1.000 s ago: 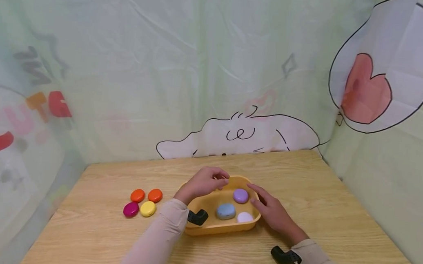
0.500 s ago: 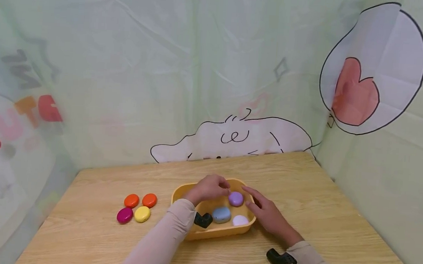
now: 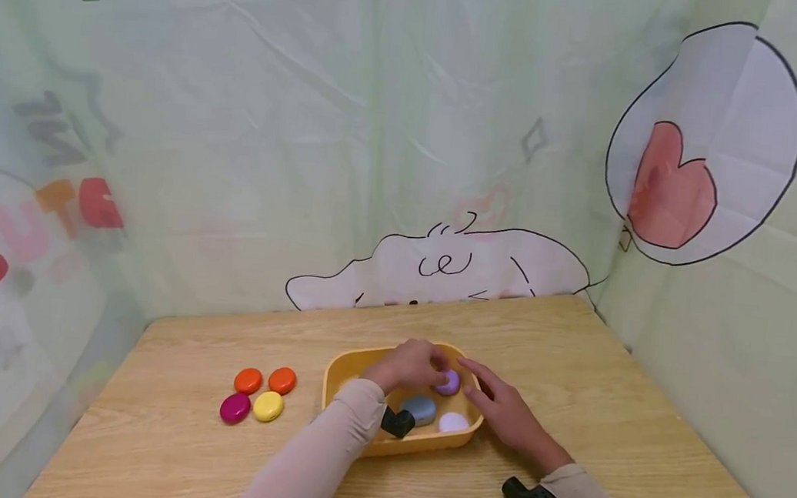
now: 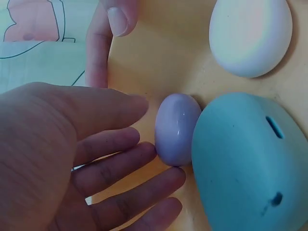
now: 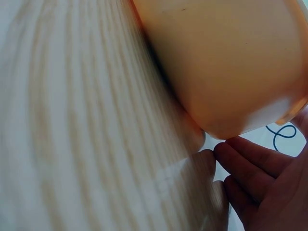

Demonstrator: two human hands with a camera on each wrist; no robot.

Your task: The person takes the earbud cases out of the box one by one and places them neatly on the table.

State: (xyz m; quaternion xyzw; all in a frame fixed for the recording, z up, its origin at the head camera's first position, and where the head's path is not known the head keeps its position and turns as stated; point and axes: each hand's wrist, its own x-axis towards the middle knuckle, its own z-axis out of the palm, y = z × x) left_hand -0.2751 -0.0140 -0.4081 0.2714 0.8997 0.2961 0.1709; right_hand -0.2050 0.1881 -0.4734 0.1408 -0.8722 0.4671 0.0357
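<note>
A yellow plastic basin (image 3: 428,441) holds a purple rounded disc (image 3: 450,383), a blue rounded one (image 3: 422,410) and a pale white one (image 3: 454,422). Reaching into it, my left hand (image 3: 410,364) has its fingertips right at the purple disc (image 4: 178,130). Its fingers are nearly straight, and the thumb sits slightly apart from the disc in the left wrist view. The blue disc, with a slot and a small hole, lies beside the purple one. My right hand (image 3: 508,415) holds the basin's right wall, thumb over the rim and fingers against the outside (image 5: 231,62).
Left of the basin on the wooden table (image 3: 170,434) lie two orange discs (image 3: 282,380), a magenta disc (image 3: 235,407) and a yellow disc (image 3: 268,406). A printed curtain (image 3: 238,153) stands behind the table. Black cameras (image 3: 527,496) are on both wrists.
My left hand has moved right and down inside the basin, up to the purple disc, partly covering it. The right hand stays at the basin's rim.
</note>
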